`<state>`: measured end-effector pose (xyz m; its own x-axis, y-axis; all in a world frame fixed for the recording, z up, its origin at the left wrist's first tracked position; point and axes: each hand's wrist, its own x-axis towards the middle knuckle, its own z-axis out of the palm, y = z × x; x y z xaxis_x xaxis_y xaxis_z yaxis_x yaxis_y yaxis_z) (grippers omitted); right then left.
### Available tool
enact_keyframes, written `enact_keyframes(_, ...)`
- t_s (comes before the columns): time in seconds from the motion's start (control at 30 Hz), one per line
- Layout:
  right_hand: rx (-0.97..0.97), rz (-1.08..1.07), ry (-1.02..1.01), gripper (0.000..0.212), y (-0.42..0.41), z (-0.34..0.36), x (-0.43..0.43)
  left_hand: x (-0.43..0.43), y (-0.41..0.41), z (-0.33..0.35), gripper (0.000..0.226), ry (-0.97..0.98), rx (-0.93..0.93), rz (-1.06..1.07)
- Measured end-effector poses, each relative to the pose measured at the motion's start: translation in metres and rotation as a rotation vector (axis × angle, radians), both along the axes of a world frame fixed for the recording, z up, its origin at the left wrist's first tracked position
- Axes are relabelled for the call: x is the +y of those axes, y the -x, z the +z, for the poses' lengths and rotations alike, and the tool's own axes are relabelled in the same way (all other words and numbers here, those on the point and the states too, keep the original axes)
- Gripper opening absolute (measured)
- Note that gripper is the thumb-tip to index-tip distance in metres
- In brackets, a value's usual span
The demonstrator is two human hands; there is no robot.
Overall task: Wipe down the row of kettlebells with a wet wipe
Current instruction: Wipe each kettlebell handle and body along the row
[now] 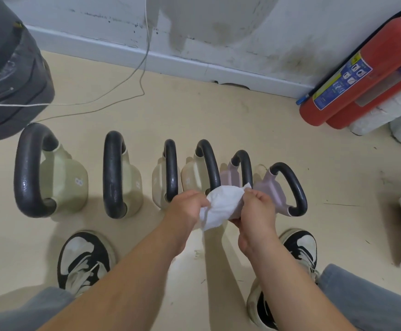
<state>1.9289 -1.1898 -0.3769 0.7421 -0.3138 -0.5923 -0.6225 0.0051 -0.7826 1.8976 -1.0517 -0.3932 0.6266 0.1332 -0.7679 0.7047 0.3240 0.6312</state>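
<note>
Six kettlebells [120, 177] stand just beyond our fingers [200, 199]; left hand [187, 207] and right hand [258, 210] pinch one crumpled wet wipe [223, 204], so wiping seems unstarted.

The one camera sat on the person's head, facing forward and steeply down at the beige floor [194, 111]. The white skirting board [123, 47] slanted across the top of the wide view. The row of black-handled, pale-bodied kettlebells [113, 175] crossed mid-frame, close below. Both forearms entered from the bottom edge, with the left hand [187, 207] and right hand [258, 211] pinching a crumpled white wet wipe [223, 204] near centre.
</note>
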Motion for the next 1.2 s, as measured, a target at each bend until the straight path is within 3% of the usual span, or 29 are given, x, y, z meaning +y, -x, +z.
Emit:
enact_keyframes(0.2, -0.003, 0.08, 0.027, 0.014, 0.003, 0.008, 0.0, -0.004, 0.001, 0.001, 0.006, 0.311, -0.047, 0.152)
enact_keyframes(0.27, 0.001, 0.169, 0.056, 0.012, 0.003, 0.014, -0.002, -0.001, 0.004, 0.003, 0.02, 0.379, -0.019, 0.101)
enact_keyframes(0.37, 0.02, 0.459, 0.063, 0.008, 0.002, 0.027, -0.005, 0.002, 0.011, 0.004, 0.035, 0.234, -0.071, -0.205)
enact_keyframes(0.47, 0.011, 0.702, 0.107, 0.007, -0.003, 0.029, -0.01, 0.004, 0.014, 0.006, 0.032, 0.272, -0.23, -0.266)
enact_keyframes(0.63, -0.009, 0.64, 0.281, 0.03, -0.007, 0.028, -0.009, 0.012, 0.013, 0.001, 0.026, 0.307, -0.248, -0.314)
enact_keyframes(0.73, 0.269, 0.79, 0.256, 0.043, -0.011, 0.039, -0.016, 0.014, 0.016, -0.004, 0.016, 0.186, -0.196, -0.207)
enact_keyframes(0.8, 0.363, 0.949, 0.301, 0.041, -0.013, 0.04, -0.023, 0.011, 0.018, -0.011, 0.015, 0.033, -0.187, -0.159)
enact_keyframes(0.9, 0.23, 0.937, 0.346, 0.022, -0.017, 0.042, -0.023, 0.005, 0.016, -0.014, 0.011, -0.131, -0.238, -0.098)
enact_keyframes(1.03, -0.052, 0.772, 0.424, 0.019, -0.023, 0.041, -0.014, -0.008, 0.001, -0.007, 0.007, -0.403, -0.408, 0.021)
enact_keyframes(1.2, -0.188, 0.792, 0.831, 0.023, -0.024, 0.025, 0.004, -0.024, -0.02, 0.004, 0.019, -0.628, -0.416, -0.088)
